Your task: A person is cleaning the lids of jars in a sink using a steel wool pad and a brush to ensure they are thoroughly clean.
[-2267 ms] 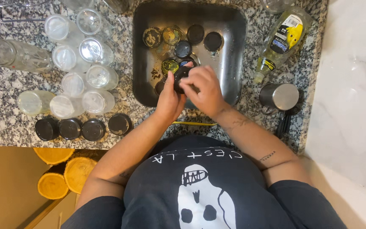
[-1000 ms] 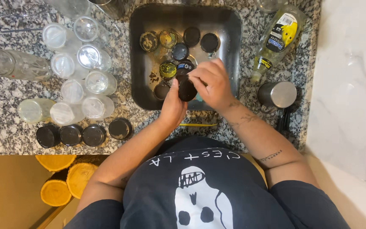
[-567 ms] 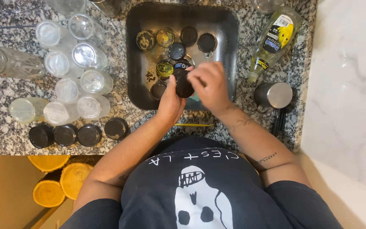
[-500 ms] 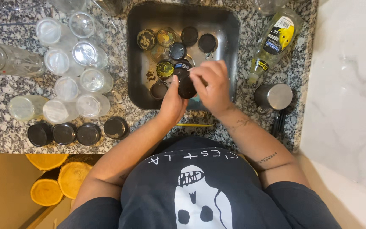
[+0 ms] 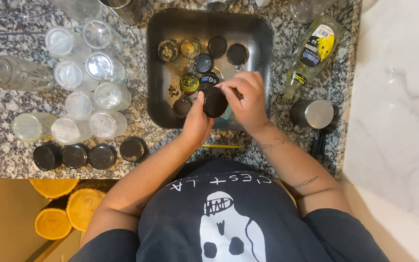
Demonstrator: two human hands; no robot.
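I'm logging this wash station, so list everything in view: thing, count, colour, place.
Small square steel sink: one, grey, top centre.
Round jar lids in sink: about nine, black or yellow-stained, on the sink floor.
Clear glass jars: about ten, counter left of sink.
Black round lids on counter: four, in a row at counter's front edge.
Dish soap bottle: one, yellow-green, lying right of sink.
Steel cup: one, silver, right counter.
Left hand: holds black lid.
Right hand: touches the same lid.

sink [image 5: 263, 58] bottom under hands [image 5: 248, 104]
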